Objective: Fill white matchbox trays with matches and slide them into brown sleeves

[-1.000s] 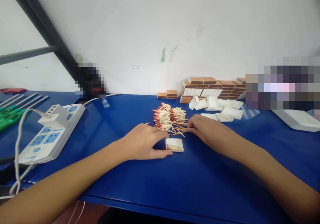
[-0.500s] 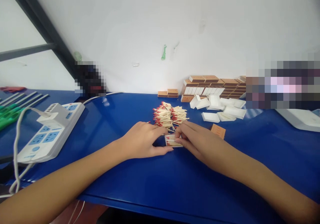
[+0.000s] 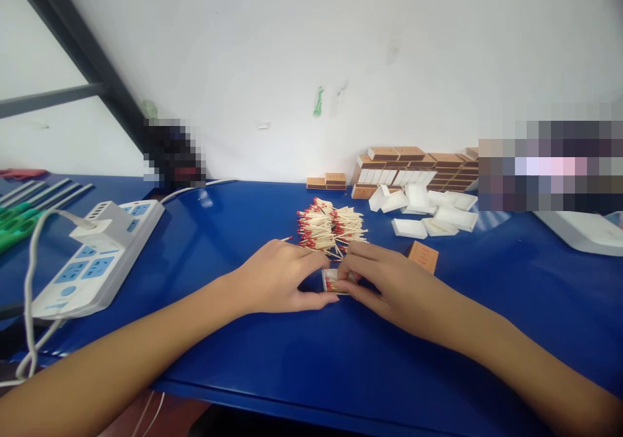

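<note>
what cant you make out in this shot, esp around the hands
Head view:
tray: mostly covered by the left hand and right hand; its match count and their grip are hidden.
left pixelated patch and right pixelated patch: blurred out.
white object: cut off by the right edge.
brown sleeve: print too small.

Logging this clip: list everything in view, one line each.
matchbox tray: one, white, matches inside, between the hands
matches: loose pile, red-tipped, behind the tray
matchbox sleeve: one, brown, right of the hands
empty trays: several, white, right of the pile
stacked matchboxes: many, brown, against the wall
power strip: one, white-blue, left
green-handled tools: several, far left edge
table: one, blue
left hand: touching tray's left end
right hand: fingers over tray
</note>
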Motion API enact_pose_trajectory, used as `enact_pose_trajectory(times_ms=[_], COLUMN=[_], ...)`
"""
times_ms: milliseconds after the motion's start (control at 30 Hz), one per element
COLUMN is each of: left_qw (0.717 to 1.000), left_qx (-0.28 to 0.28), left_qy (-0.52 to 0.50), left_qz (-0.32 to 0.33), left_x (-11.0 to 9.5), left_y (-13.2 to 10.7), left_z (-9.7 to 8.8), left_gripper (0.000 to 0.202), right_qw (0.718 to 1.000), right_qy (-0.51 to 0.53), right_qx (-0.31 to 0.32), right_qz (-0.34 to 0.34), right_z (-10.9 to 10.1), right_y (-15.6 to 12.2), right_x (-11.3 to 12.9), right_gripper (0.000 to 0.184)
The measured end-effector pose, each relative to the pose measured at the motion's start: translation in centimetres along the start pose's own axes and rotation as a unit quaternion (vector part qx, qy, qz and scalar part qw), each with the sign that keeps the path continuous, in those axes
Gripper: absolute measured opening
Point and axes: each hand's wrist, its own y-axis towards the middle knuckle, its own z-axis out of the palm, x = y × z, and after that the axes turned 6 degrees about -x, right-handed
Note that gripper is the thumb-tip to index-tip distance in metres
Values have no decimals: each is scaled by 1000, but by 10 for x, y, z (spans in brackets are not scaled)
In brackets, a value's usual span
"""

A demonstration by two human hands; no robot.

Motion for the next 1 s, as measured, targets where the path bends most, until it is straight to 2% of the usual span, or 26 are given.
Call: enact_pose_trajectory(times_ms=[233, 367, 467, 567, 767, 1000], left_qw=[1000, 997, 992, 997, 1000, 1000], left_qx=[6, 13, 19, 13, 13, 4], left_qy=[-4, -73, -119, -76, -22, -3], left_qz=[-2, -29, -48, -32, -3, 10], left_x=[0, -6, -6, -2, 1, 2], left_y=[1, 2, 2, 2, 0, -1], left_z=[-2, -4, -6, -7, -4, -3], left_gripper=[38, 34, 35, 35, 36, 39], right_qw=[1000, 997, 994, 993, 988, 992], right_qy=[-14, -51, -72, -84, -119, -79], right_qx=[-6, -50, -30, -21, -66, -23], right_qz=[-7, 43, 71, 84, 78, 92], right_z=[-14, -23, -22, -14, -2, -5], right_y=[-2, -2, -2, -1, 0, 0], right_x=[-7, -26, -37, -35, -29, -39], right_gripper=[17, 16, 18, 28, 21, 26])
